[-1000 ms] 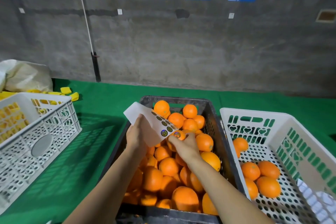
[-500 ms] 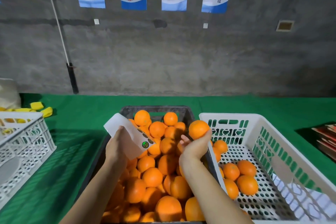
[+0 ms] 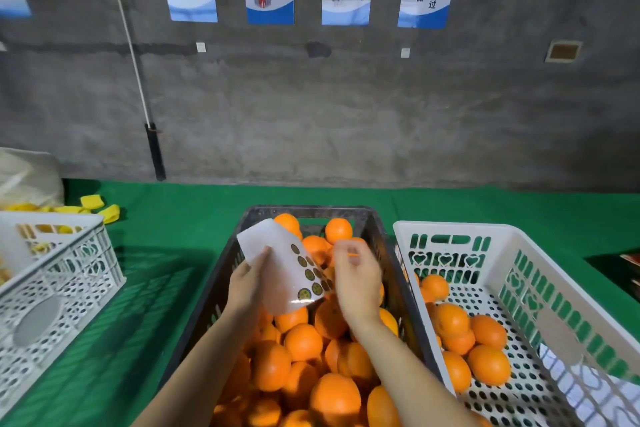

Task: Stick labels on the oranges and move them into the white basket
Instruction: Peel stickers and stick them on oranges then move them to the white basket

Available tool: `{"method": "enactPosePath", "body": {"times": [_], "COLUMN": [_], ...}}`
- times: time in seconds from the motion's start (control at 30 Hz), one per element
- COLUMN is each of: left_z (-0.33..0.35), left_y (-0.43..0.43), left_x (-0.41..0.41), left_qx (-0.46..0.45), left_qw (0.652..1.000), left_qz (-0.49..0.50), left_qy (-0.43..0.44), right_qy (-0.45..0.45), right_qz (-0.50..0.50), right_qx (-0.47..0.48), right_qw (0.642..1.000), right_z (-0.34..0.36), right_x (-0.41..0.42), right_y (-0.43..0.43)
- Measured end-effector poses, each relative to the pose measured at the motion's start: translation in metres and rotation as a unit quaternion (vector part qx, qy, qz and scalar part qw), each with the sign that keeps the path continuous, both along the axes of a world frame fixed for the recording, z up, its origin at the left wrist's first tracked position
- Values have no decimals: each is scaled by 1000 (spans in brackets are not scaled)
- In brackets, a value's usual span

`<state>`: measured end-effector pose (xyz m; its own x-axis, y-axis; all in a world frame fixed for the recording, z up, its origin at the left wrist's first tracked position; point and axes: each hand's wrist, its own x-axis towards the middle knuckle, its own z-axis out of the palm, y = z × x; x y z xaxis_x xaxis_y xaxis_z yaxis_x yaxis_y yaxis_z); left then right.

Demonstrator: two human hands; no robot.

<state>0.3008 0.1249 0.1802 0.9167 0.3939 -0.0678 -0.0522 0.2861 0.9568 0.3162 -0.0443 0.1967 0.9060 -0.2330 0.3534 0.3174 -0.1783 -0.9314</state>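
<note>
A dark crate (image 3: 311, 210) full of unlabelled oranges (image 3: 303, 341) stands in front of me. Over it my left hand (image 3: 247, 284) grips a white label sheet (image 3: 277, 253) carrying several round dark-and-gold stickers. Just right of the sheet's sticker edge is my right hand (image 3: 356, 284), back toward me. Its blurred fingers are loosely curled and I see nothing in them. To the right stands the white basket (image 3: 450, 229), with several oranges (image 3: 488, 364) lying on its perforated floor.
A second white basket (image 3: 62, 288) sits at the left on the green table cloth (image 3: 166, 288), with yellow pieces (image 3: 100, 208) and a plastic bag (image 3: 27, 177) behind it. A grey wall closes the far side. Books (image 3: 632, 258) show at the right edge.
My right hand lifted an orange from the dark crate toward the white basket, and now it is back by the label sheet without it. The left hand kept hold of the sheet.
</note>
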Motion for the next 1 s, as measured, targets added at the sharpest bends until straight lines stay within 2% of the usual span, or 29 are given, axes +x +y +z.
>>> {"method": "enactPosePath", "body": {"times": [0.07, 0.13, 0.3, 0.57, 0.73, 0.8, 0.9, 1.0], "left_z": [-4, -9, -14, -15, -17, -14, -2, 3], "left_y": [-2, -2, -3, -3, -5, -6, -9, -11], "left_x": [0, 2, 3, 10, 11, 6, -3, -6], "left_qx": [58, 91, 81, 35, 69, 38, 9, -2], "left_qw": [998, 994, 991, 992, 992, 988, 979, 978], "left_qz": [-30, -62, -101, -112, -106, -149, -203, -209], "left_qy": [-7, -17, -37, -55, 15, 26, 17, -20], "right_qy": [-50, -57, -3, -5, -20, -23, -29, -27], "right_qz": [54, 61, 73, 143, 149, 155, 152, 143], "right_qx": [-154, -220, -190, -103, -117, -132, -171, -178], "right_qw": [985, 972, 979, 984, 982, 979, 973, 973], "right_z": [-11, -19, -22, -19, -19, -20, -22, -22], "right_x": [-4, -3, 2, -7, -7, -8, -8, -7], "right_y": [11, 17, 14, 21, 19, 20, 22, 22]}}
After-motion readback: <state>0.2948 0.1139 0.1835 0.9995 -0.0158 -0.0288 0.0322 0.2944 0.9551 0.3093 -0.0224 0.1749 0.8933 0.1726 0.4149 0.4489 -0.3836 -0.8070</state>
